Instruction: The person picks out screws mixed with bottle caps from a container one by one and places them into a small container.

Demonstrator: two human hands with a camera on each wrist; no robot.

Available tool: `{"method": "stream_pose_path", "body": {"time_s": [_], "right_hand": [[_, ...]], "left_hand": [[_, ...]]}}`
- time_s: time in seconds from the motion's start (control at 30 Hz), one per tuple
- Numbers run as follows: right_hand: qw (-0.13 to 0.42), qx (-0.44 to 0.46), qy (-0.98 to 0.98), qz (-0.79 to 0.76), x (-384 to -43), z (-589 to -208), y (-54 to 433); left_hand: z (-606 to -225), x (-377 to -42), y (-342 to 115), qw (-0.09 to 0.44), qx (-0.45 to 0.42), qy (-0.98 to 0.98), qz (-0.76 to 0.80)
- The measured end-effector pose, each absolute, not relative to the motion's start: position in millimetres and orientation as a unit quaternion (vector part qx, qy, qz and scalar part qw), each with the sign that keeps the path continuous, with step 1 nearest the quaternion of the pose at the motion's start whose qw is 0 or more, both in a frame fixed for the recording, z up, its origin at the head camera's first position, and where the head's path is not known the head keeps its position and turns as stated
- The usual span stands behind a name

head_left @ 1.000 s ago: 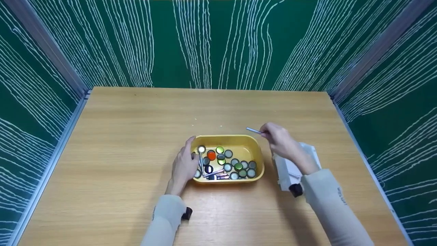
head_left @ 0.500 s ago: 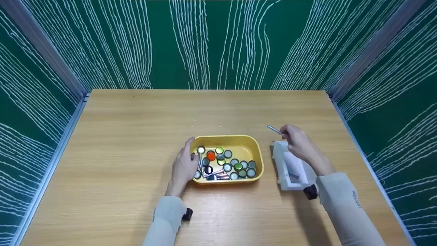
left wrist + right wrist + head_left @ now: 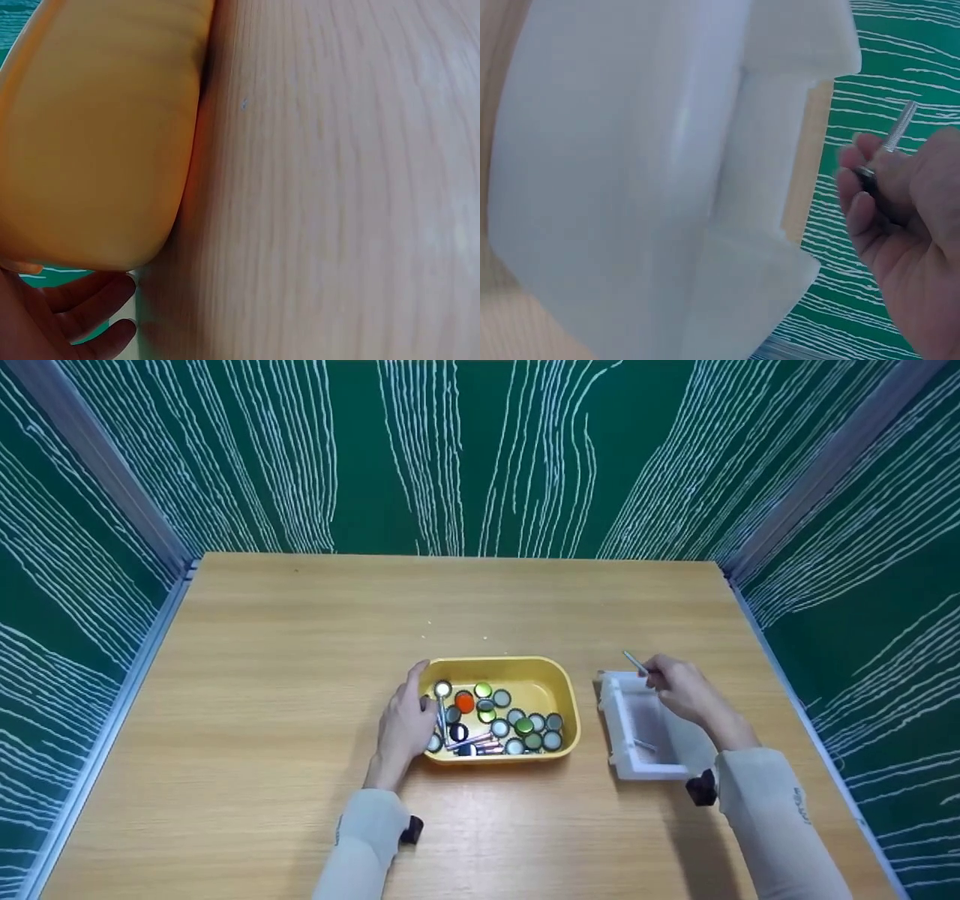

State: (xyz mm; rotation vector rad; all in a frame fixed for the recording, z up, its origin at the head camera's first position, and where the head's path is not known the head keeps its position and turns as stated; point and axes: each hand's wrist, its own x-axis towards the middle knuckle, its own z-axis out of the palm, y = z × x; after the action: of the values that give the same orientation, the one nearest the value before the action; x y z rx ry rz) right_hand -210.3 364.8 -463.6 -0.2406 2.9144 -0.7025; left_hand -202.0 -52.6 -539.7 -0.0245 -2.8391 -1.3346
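Observation:
My left hand grips the left end of a yellow plastic bin, thumb over the rim and fingers along the outside. In the left wrist view the bin's yellow outer wall fills the upper left, with fingertips just below. Inside the bin lie several bottle caps, mostly grey, and some long bolts. My right hand pinches a silver bolt, threaded end sticking out, above the far end of a white plastic box. Another bolt lies in that box.
Both containers stand on a wooden table, the white box to the right of the bin. Tiny white specks lie behind the bin. Green walls with white wavy lines enclose the table at the back and sides.
My right hand has moved right with the bolt, from beside the bin's far right corner to over the white box, uncovering more of that box. The left hand stays on the bin.

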Motion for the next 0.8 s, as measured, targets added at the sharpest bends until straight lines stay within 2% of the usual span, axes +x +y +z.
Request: {"method": "stream_pose_path", "body": {"time_s": [0.27,0.5,0.8], "right_hand": [[0.145,-0.06,0.968,-0.197,-207,-475,367],[0.135,-0.119,0.968,-0.174,-204,-489,367],[0.165,-0.135,0.965,-0.151,-202,-494,361]], "left_hand": [[-540,-202,-53,0.004,-0.007,-0.903,-0.429],[-540,-202,-53,0.019,-0.014,-0.903,-0.429],[-540,-202,-53,0.019,-0.019,-0.902,-0.432]]}}
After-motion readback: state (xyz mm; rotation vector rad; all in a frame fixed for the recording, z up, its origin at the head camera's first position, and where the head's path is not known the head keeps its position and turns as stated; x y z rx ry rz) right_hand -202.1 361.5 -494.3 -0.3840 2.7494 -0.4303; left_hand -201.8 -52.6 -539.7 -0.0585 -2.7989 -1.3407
